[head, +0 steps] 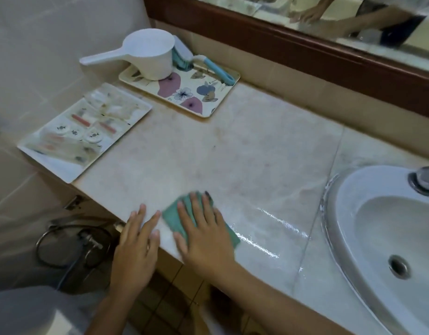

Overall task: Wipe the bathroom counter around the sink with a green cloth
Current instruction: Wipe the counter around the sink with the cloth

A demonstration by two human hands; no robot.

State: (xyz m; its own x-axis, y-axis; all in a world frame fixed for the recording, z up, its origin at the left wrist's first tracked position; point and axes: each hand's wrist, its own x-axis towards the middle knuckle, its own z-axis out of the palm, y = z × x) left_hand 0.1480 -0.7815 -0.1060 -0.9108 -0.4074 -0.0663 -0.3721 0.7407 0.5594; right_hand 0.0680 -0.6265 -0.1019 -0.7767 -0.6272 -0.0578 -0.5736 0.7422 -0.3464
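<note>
A folded green cloth [177,217] lies flat on the pale marble counter [244,153] near its front edge, left of the white sink [348,213]. My right hand [203,235] presses down on the cloth with straight, spread fingers. Just left of it, my left hand [136,247] rests flat on the counter's front edge, fingers straight and holding nothing. A wet, shiny streak runs from the cloth toward the sink.
A floral tray [201,97] at the back holds a white dipper [148,54] and a blue-handled brush [218,70]. A white tray of toiletries [63,163] overhangs the counter's left end. A chrome faucet [426,180] stands behind the sink; a mirror [353,18] hangs above.
</note>
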